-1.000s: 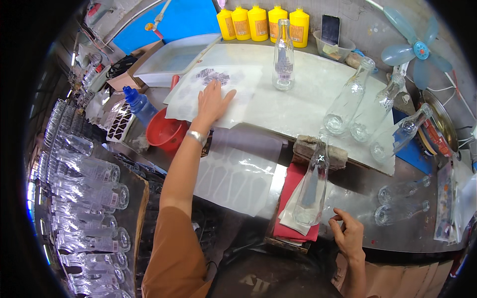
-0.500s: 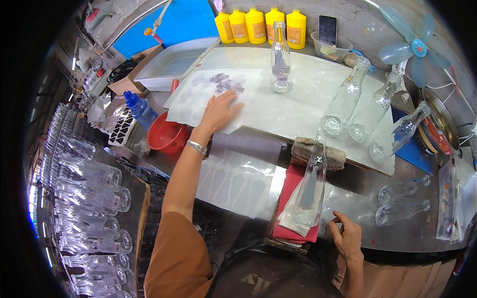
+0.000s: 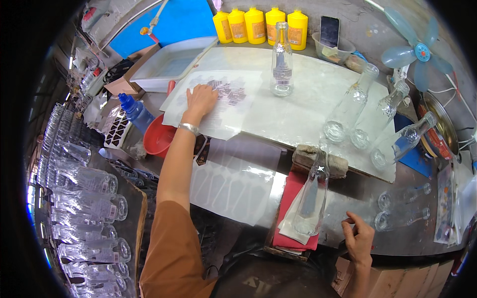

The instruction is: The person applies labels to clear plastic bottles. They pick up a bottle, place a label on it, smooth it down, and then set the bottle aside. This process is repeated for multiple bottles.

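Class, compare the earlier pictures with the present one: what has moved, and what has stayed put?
The left hand has moved left over the printed sheet; the right hand has edged slightly right. Nothing was visibly grasped or released. The upright glass bottle and five yellow bottles stayed put.

A grey wall [image 3: 365, 27], stained in places, rises in front of you behind the tabletop [image 3: 402, 241], whose bare metal shines where the light catches it. Toward your left, a bright blue panel [image 3: 171, 27] stands out at the back; toward your right, a pale blue fan [image 3: 422, 51]. Beside you at left is a dark, wood-edged shelf [image 3: 131, 193], with bright glints [image 3: 31, 211] beyond. Cardboard [image 3: 407, 283] sits below the tabletop at lower right.
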The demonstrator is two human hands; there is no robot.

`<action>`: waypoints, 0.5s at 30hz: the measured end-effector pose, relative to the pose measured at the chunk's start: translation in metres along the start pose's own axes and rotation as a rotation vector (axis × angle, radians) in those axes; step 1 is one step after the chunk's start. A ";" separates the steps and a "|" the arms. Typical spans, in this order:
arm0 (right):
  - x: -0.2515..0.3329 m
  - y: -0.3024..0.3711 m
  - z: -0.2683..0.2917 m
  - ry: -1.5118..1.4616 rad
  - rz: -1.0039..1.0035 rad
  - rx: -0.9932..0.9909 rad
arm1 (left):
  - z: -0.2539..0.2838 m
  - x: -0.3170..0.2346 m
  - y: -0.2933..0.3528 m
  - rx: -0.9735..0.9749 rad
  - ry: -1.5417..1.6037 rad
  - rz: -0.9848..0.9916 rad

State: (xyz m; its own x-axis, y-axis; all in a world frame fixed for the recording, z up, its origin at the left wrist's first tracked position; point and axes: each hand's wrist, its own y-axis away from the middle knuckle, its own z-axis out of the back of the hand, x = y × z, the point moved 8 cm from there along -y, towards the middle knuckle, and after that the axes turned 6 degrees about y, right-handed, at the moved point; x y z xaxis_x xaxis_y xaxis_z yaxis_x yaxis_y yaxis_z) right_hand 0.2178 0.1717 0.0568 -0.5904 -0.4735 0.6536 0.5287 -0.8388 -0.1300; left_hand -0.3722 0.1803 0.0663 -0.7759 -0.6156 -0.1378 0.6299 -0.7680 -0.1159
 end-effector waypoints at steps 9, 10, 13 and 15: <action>0.172 -0.094 -0.006 0.102 0.633 0.122 | 0.012 0.009 0.053 -0.207 0.132 -0.077; 0.197 -0.104 -0.022 0.137 0.748 0.142 | 0.006 0.014 0.047 -0.279 0.175 -0.155; 0.227 -0.161 -0.090 0.284 0.757 0.268 | -0.003 -0.010 0.043 -0.212 0.224 -0.244; 0.239 -0.202 -0.128 0.338 0.738 0.268 | -0.010 -0.023 0.049 -0.168 0.212 -0.264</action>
State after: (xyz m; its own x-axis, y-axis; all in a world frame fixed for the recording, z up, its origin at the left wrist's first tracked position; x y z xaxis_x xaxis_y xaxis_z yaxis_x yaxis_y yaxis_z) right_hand -0.1079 0.1935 0.1434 -0.1652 -0.9641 0.2081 0.9507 -0.2118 -0.2264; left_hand -0.3231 0.1585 0.0544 -0.8989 -0.3369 -0.2801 0.4201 -0.8445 -0.3322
